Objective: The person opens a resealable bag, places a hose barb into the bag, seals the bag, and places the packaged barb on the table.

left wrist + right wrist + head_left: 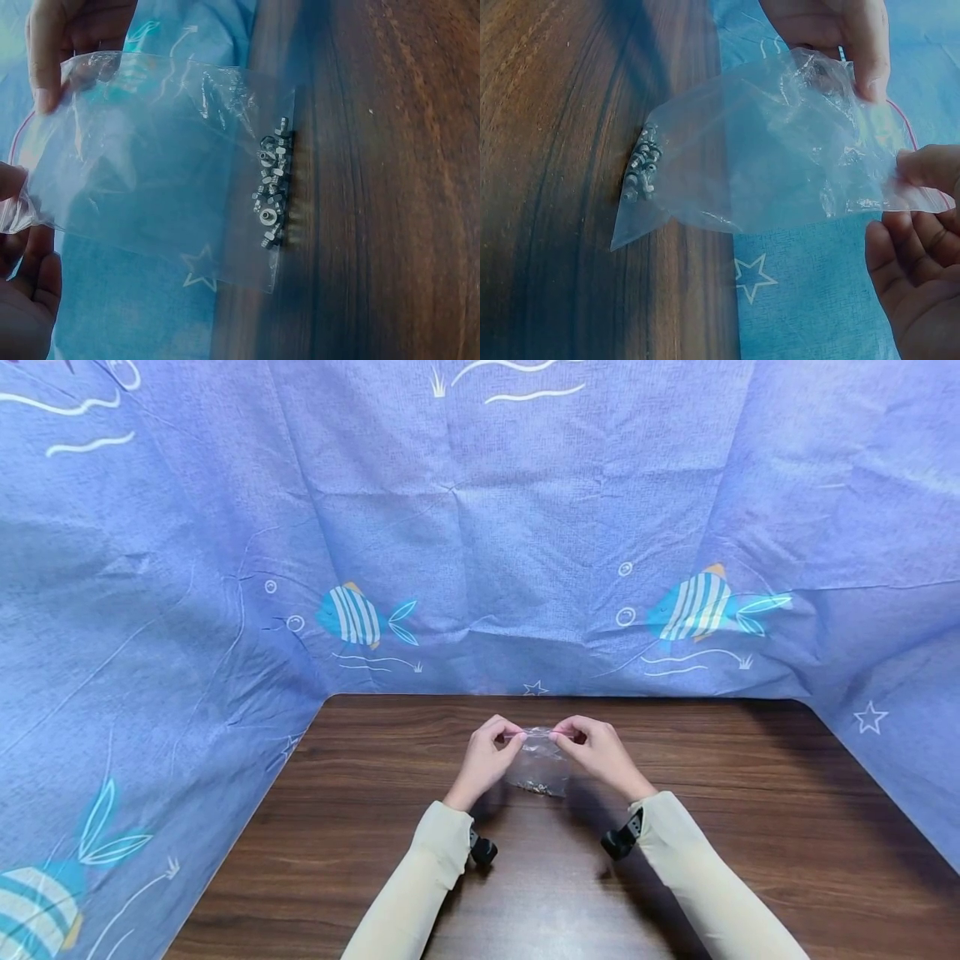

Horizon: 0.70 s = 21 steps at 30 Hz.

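Both hands hold up a clear zip-lock bag (542,764) by its top, one at each end of the red-lined seal. My left hand (487,756) pinches the left end between thumb and fingers. At the right end, my right hand (597,752) pinches it the same way. Several small metal screw-like fittings (271,187) with hex parts lie along the bag's bottom edge, and the right wrist view shows these metal fittings (643,165) bunched in the bottom. The bag hangs upright, its bottom close over the wooden table.
A dark wood-grain table (360,827) lies under the hands. Blue cloth (525,543) printed with fish and stars hangs behind and at both sides. A small black camera (483,850) sits at the left wrist, and another black camera (621,839) at the right.
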Each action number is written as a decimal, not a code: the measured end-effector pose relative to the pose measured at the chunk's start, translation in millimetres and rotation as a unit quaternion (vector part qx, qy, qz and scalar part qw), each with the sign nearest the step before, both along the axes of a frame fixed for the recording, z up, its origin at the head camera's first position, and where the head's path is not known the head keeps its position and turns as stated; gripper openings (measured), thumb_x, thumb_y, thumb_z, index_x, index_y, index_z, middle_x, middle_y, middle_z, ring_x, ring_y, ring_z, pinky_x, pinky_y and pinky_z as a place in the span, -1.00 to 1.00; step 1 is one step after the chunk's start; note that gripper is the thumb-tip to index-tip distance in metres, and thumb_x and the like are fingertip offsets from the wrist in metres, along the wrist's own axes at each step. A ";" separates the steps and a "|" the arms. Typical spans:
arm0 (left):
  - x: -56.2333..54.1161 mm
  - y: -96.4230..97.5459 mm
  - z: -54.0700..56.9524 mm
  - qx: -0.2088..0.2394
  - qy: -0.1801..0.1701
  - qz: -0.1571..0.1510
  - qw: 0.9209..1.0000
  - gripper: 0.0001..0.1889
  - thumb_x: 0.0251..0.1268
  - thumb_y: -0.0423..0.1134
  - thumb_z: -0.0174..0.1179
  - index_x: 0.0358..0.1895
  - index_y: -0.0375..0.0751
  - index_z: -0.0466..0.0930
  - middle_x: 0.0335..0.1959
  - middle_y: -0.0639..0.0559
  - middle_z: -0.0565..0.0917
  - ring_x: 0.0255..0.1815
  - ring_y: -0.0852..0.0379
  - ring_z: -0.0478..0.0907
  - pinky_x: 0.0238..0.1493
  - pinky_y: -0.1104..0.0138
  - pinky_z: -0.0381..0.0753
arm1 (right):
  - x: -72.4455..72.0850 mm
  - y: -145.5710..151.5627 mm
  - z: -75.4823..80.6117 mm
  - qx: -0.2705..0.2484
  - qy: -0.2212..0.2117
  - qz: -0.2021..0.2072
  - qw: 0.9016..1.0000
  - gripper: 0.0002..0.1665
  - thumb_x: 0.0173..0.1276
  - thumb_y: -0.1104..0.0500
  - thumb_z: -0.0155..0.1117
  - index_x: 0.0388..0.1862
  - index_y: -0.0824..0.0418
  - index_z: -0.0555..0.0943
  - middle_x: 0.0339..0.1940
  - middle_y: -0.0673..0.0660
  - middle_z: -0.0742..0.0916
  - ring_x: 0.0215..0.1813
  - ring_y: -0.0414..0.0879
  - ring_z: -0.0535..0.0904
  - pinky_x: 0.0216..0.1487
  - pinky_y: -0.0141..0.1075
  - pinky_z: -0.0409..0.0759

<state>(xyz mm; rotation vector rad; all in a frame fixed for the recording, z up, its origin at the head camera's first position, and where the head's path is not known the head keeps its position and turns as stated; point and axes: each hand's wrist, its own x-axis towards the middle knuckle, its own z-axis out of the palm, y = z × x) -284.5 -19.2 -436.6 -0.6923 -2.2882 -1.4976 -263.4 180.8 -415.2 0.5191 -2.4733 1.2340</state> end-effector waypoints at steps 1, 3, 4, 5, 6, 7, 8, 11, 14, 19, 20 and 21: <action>-0.2 0.1 -0.3 0.002 -0.001 0.001 1.000 -0.93 0.24 -0.34 0.25 -0.32 -0.28 0.68 -0.39 -0.06 0.63 -0.35 0.22 0.48 -0.24 0.44 0.49 | -0.1 -0.1 0.2 0.000 -0.005 0.002 1.000 -0.90 0.26 0.22 0.35 -0.33 0.26 0.68 -0.46 0.07 0.72 -0.46 -0.29 0.46 -0.40 -0.43 0.45; -0.2 0.4 -0.8 0.004 -0.004 -0.002 1.000 -0.92 0.24 -0.35 0.24 -0.29 -0.28 0.69 -0.38 -0.07 0.63 -0.34 0.20 0.50 -0.24 0.43 0.51 | -0.3 -0.7 0.3 0.004 -0.016 0.003 1.000 -0.89 0.28 0.21 0.33 -0.31 0.25 0.68 -0.45 0.07 0.72 -0.44 -0.28 0.47 -0.37 -0.43 0.45; 0.1 0.6 -0.5 0.004 -0.004 -0.004 1.000 -0.91 0.25 -0.35 0.24 -0.28 -0.28 0.70 -0.36 -0.08 0.64 -0.33 0.19 0.53 -0.23 0.42 0.53 | -0.5 -1.0 0.1 0.007 -0.022 0.004 1.000 -0.88 0.28 0.20 0.32 -0.29 0.25 0.68 -0.43 0.07 0.72 -0.43 -0.28 0.48 -0.36 -0.43 0.46; 0.5 0.7 -0.1 0.004 -0.008 -0.007 1.000 -0.90 0.25 -0.34 0.24 -0.26 -0.28 0.70 -0.35 -0.08 0.64 -0.32 0.19 0.54 -0.23 0.42 0.54 | -0.5 -1.4 0.0 0.010 -0.028 0.005 1.000 -0.88 0.29 0.20 0.31 -0.28 0.25 0.68 -0.42 0.07 0.73 -0.41 -0.27 0.48 -0.34 -0.43 0.46; 0.8 1.0 0.1 0.003 -0.011 -0.010 1.000 -0.89 0.26 -0.34 0.24 -0.25 -0.28 0.71 -0.34 -0.07 0.64 -0.31 0.18 0.56 -0.22 0.42 0.56 | -0.6 -2.0 0.1 0.012 -0.032 0.006 0.999 -0.87 0.29 0.20 0.31 -0.27 0.25 0.69 -0.41 0.07 0.73 -0.40 -0.26 0.49 -0.33 -0.43 0.47; 1.1 1.2 0.2 0.001 -0.016 -0.013 1.000 -0.89 0.26 -0.33 0.24 -0.24 -0.28 0.72 -0.34 -0.07 0.64 -0.30 0.18 0.56 -0.22 0.42 0.57 | -0.6 -2.9 0.4 0.013 -0.037 0.008 0.999 -0.86 0.29 0.20 0.31 -0.26 0.25 0.69 -0.40 0.08 0.74 -0.39 -0.25 0.50 -0.32 -0.43 0.47; 1.4 1.5 0.4 0.000 -0.020 -0.016 1.000 -0.88 0.26 -0.33 0.24 -0.24 -0.29 0.72 -0.34 -0.06 0.63 -0.30 0.18 0.57 -0.22 0.43 0.57 | -0.7 -3.8 0.4 0.013 -0.040 0.009 0.999 -0.86 0.29 0.19 0.31 -0.26 0.25 0.69 -0.39 0.08 0.75 -0.38 -0.24 0.52 -0.31 -0.43 0.48; 1.9 2.3 0.5 -0.002 -0.032 -0.019 0.999 -0.89 0.25 -0.31 0.26 -0.26 -0.28 0.72 -0.34 -0.05 0.62 -0.31 0.19 0.56 -0.23 0.46 0.57 | -0.9 -5.8 0.6 0.010 -0.042 0.013 0.999 -0.85 0.27 0.17 0.34 -0.27 0.26 0.69 -0.37 0.10 0.77 -0.35 -0.21 0.58 -0.29 -0.43 0.51; 2.1 3.1 0.6 -0.001 -0.033 -0.023 0.999 -0.89 0.25 -0.32 0.26 -0.28 -0.29 0.72 -0.35 -0.06 0.61 -0.32 0.20 0.55 -0.23 0.46 0.58 | -1.2 -7.6 0.9 0.007 -0.038 0.013 0.999 -0.84 0.25 0.15 0.38 -0.30 0.25 0.69 -0.37 0.11 0.78 -0.34 -0.20 0.62 -0.29 -0.43 0.55; 3.1 3.9 0.9 0.002 -0.029 -0.028 0.999 -0.91 0.25 -0.36 0.24 -0.30 -0.30 0.71 -0.34 -0.06 0.62 -0.31 0.19 0.56 -0.23 0.45 0.59 | -2.3 -9.8 0.7 0.008 -0.023 0.010 1.000 -0.86 0.23 0.18 0.39 -0.35 0.25 0.68 -0.39 0.11 0.77 -0.35 -0.20 0.62 -0.27 -0.43 0.57; 3.4 4.0 0.9 0.001 -0.027 -0.027 0.999 -0.92 0.25 -0.36 0.24 -0.30 -0.30 0.71 -0.34 -0.06 0.62 -0.31 0.19 0.57 -0.23 0.46 0.59 | -2.5 -10.3 0.6 0.008 -0.021 0.009 1.000 -0.87 0.23 0.19 0.39 -0.36 0.26 0.68 -0.39 0.11 0.77 -0.35 -0.20 0.62 -0.27 -0.43 0.57; 3.6 4.1 0.9 0.001 -0.024 -0.027 0.999 -0.92 0.25 -0.37 0.24 -0.30 -0.29 0.71 -0.34 -0.05 0.62 -0.31 0.18 0.57 -0.23 0.46 0.59 | -2.8 -10.8 0.5 0.006 -0.020 0.009 1.000 -0.88 0.23 0.20 0.39 -0.37 0.26 0.68 -0.40 0.11 0.77 -0.34 -0.21 0.62 -0.26 -0.43 0.58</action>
